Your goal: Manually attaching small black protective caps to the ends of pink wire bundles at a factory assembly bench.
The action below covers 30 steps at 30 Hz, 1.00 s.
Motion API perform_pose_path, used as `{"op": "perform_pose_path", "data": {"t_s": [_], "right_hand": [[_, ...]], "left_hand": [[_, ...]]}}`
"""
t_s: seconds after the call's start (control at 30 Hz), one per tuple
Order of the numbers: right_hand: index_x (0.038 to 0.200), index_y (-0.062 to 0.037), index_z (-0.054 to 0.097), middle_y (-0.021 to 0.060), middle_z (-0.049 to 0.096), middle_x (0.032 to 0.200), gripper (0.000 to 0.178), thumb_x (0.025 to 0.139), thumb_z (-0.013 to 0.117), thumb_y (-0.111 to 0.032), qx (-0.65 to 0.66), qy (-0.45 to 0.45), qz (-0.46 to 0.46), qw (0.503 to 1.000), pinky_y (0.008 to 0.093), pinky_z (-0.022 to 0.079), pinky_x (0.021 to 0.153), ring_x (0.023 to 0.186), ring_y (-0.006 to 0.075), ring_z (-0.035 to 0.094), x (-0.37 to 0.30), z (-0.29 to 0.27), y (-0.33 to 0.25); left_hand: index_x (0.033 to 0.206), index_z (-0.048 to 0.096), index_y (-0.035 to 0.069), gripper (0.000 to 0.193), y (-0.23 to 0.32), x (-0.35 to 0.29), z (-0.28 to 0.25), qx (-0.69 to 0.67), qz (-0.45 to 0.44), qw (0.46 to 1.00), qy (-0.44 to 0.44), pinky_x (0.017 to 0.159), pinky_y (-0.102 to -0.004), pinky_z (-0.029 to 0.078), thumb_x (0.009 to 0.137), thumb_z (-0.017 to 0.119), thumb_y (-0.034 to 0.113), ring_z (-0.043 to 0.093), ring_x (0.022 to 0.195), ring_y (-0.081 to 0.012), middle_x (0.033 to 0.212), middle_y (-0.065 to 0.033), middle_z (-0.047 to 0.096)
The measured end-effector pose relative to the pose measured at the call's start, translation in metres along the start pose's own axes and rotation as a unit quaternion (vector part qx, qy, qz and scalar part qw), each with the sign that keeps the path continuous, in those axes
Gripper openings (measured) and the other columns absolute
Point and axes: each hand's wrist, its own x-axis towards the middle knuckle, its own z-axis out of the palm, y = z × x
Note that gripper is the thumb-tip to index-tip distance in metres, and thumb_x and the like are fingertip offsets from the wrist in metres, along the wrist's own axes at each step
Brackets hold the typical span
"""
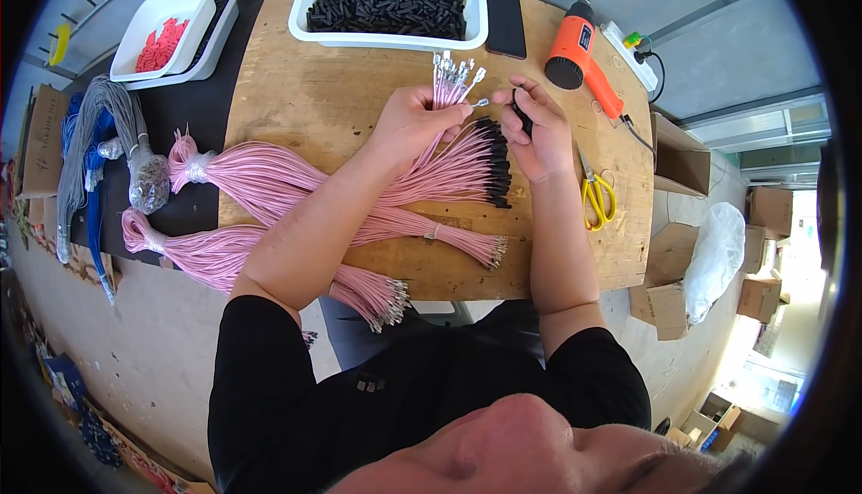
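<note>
My left hand [415,124] is closed around a bunch of pink wires whose bare metal terminals [456,76] stand up above the fist. One terminal [482,102] pokes out sideways toward my right hand [544,131]. That hand is curled, with small black sleeves [522,110] tucked in its fingers; their number is hidden. Beneath my hands lies a large pink wire bundle [440,169] with black sleeves [498,162] covering its wire ends. Nearer to me, another pink bundle [395,224] and a further one [364,289] end in bare metal terminals.
A white tray [386,42] of black sleeves stands at the back, beside a dark phone [505,24]. An orange heat gun [573,49], a power strip [628,54] and yellow scissors [596,198] are at right. Grey wires [103,103] and a tray of red pieces [184,13] sit left.
</note>
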Motion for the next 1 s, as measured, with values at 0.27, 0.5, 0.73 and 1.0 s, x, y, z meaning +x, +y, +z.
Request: {"op": "perform_pose_path", "data": {"t_s": [0.27,0.5,0.73,1.0], "right_hand": [[0.107,-0.0010,0.061,0.0101,0.064,0.093,0.015,0.097,0.059,-0.013,0.133,-0.021,0.067,0.989,0.0184,0.034,0.047,0.061,0.0104,0.045,0.004,-0.014,0.002],[0.107,0.0028,0.066,0.0037,0.059,0.084,0.020,0.096,0.061,-0.013,0.069,-0.037,0.075,0.994,0.0190,0.032,0.047,0.064,0.0091,0.047,0.000,-0.013,0.001],[0.112,0.0071,0.067,0.0002,0.058,0.080,0.022,0.094,0.062,-0.004,-0.113,0.000,-0.005,0.994,0.0193,0.030,0.051,0.064,0.0067,0.045,-0.010,0.014,0.000],[0.106,0.0027,0.068,0.0080,0.069,0.088,0.015,0.091,0.065,-0.001,-0.129,0.013,-0.038,0.991,0.0186,0.032,0.052,0.062,0.0046,0.045,-0.006,0.005,0.006]], "left_hand": [[0.088,0.066,-0.001,0.010,0.000,0.000,0.000,-0.015,-0.004,1.000,-0.001,0.060,-0.0242,0.046,0.088,0.072,0.007,0.057,0.065,-0.0107,0.077,-0.0043,0.064],[0.088,0.067,-0.002,0.010,0.000,0.001,0.000,-0.024,-0.004,1.000,-0.003,0.060,-0.0244,0.046,0.088,0.072,0.007,0.058,0.065,-0.0108,0.077,-0.0044,0.064],[0.090,0.067,-0.002,0.011,-0.001,0.001,-0.003,-0.028,0.001,1.000,-0.011,0.061,-0.0244,0.046,0.087,0.073,0.007,0.058,0.065,-0.0113,0.076,-0.0048,0.064],[0.090,0.067,-0.002,0.012,-0.001,0.002,-0.002,-0.030,-0.002,1.000,-0.004,0.061,-0.0241,0.047,0.087,0.073,0.008,0.058,0.065,-0.0110,0.077,-0.0049,0.065]]}}
